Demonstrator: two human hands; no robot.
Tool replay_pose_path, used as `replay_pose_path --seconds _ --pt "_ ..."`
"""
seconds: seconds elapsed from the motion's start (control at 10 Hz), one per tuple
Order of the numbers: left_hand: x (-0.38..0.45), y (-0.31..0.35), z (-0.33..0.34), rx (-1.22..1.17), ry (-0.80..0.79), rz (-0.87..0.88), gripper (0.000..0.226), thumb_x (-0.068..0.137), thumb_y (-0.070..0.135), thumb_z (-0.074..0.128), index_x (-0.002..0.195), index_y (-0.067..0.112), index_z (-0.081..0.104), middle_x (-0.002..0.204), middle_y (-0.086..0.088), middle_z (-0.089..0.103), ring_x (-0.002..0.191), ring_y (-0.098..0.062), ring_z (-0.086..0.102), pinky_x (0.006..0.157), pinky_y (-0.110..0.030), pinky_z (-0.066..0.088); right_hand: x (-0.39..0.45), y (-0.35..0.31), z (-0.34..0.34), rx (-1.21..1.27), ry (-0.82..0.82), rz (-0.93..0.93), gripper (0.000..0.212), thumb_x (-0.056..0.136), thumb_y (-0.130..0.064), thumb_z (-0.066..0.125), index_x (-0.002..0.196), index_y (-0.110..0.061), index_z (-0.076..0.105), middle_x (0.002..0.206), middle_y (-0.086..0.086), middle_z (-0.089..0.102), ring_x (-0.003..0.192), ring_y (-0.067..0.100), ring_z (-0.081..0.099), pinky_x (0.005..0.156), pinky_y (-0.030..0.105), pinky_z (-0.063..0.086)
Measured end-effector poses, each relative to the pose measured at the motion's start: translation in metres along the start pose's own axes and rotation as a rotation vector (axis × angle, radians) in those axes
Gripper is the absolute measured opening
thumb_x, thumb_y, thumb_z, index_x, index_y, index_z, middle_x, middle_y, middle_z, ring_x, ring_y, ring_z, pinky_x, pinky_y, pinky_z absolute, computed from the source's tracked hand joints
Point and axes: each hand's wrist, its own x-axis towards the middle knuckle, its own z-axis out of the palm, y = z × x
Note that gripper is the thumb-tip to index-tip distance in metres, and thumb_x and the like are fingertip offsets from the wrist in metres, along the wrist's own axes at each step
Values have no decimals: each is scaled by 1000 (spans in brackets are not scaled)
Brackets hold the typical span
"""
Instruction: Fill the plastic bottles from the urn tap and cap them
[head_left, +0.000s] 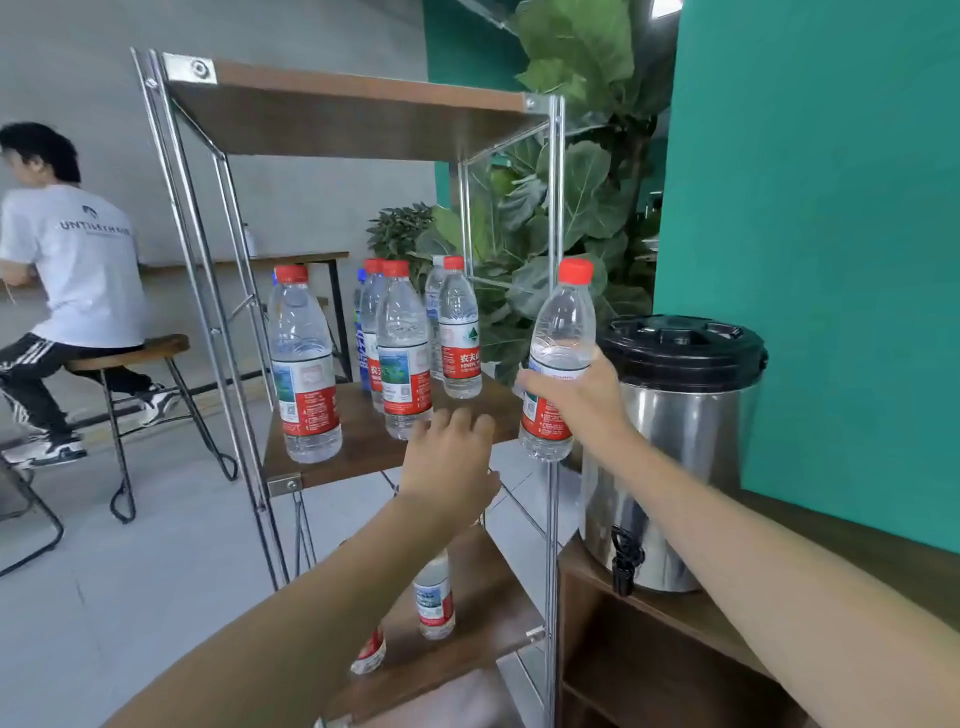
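Right grip (569, 400) clasps a red-capped, seemingly filled bottle (558, 364) right of centre, beside the urn (680, 447). Left hand (449, 457) hovers relaxed over the shelf (358, 447), where several capped bottles stand; lower-shelf bottles likely remain.

The bottles (304, 364) are clear with red caps and red-and-white labels. The urn (675, 447) is silver with a black lid, against a teal wall (831, 208).

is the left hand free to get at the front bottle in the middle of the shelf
Probably yes. The left hand is open and hovers at the shelf's front edge, right below the front bottle, with nothing between them. The right hand holds another bottle off to the side.
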Motion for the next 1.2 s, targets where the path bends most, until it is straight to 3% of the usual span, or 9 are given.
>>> replay_pose_path --seconds 0.1,0.3,0.6,0.7,0.9,1.0,1.2 --pt "-3 -26 -3 14 27 -33 48 96 43 63 137 22 49 140 -2 54 130 -26 48 108 -40 38 18 -4 37 47 -34 -1 50 71 -15 92 112 -18 64 96 -6 75 81 5 73 62 15 54" --pt "-7 -54 0 17 73 -28 48 99 41 60 140 22 46 144 -1 53 132 -26 48 109 -39 38 58 1 91 17 -75 -2 58 63 -23 92 114 -23 64 101 -6 76 89 10 74 81 35 60" --pt "8 -71 7 15 74 -30 48 97 44 61 139 22 49 136 1 58 125 -25 52 103 -37 41 98 20 119 -42 -102 -31 48 68 -22 87 111 -25 65 98 -10 75 89 7 72 75 28 56" --pt "13 -74 11 18 71 -37 45 90 42 70 128 20 60 122 -1 66 112 -26 61 92 -38 47 105 25 127 -72 -93 -19 61 57 -41 85 112 -28 64 100 -11 75 91 6 72 83 37 60" --pt "18 -74 21 13 128 5 52 101 44 57 145 22 43 141 0 55 129 -23 50 109 -37 38 113 33 138 -109 -86 -19 70 54 -53 83 117 -31 62 105 -13 74 95 6 70 86 38 59" --pt "19 -78 23 13 116 -12 51 101 44 57 145 22 44 141 -1 55 128 -24 50 108 -37 39 117 43 140 -112 -148 -10 75 56 -56 85 122 -29 62 109 -12 74 98 8 70 89 39 59" --pt "25 -82 20 69 96 -31 50 98 45 60 140 21 49 134 -1 59 123 -26 54 102 -39 41 95 39 123 -272 -201 -6 62 84 -44 80 133 -16 55 120 -7 67 104 10 65 74 18 48"
